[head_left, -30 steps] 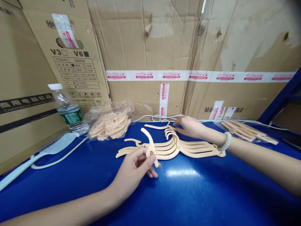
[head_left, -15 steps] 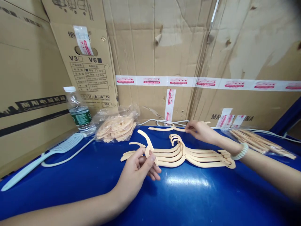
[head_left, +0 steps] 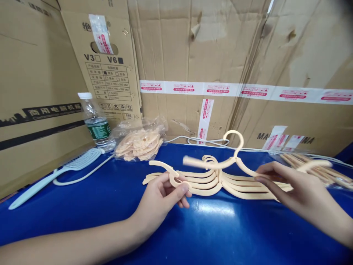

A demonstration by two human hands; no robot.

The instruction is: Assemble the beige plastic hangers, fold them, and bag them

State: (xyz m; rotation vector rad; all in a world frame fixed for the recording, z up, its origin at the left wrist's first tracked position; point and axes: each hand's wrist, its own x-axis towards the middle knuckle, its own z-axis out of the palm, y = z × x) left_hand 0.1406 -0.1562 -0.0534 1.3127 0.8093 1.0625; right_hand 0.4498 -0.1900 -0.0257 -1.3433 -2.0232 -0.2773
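Note:
My left hand (head_left: 171, 191) pinches a small beige hook piece (head_left: 165, 166), with a curved arm pointing up to the left and a rounded C-shaped part at the fingers. My right hand (head_left: 292, 187) grips a beige clothes hanger (head_left: 234, 147) by its right arm, hook upward; its left end is blurred. Behind and below that hanger, several matching hangers (head_left: 205, 189) lie in a row on the blue table (head_left: 215, 235). My left fingers cover part of the row's left end, and my right hand hides part of its right end.
Against the cardboard at the back left stand a water bottle (head_left: 97, 127) and a plastic bag of beige pieces (head_left: 139, 143). A pale blue hairbrush (head_left: 60, 173) lies at the left. Bagged sticks (head_left: 306, 163) rest at the right, and a white cable (head_left: 193, 140) runs along the back.
My right hand has lifted a hanger from the back of the table and brought it nearer and to the right. The left hand still holds the hook piece, now tilted lower. The view has shifted slightly.

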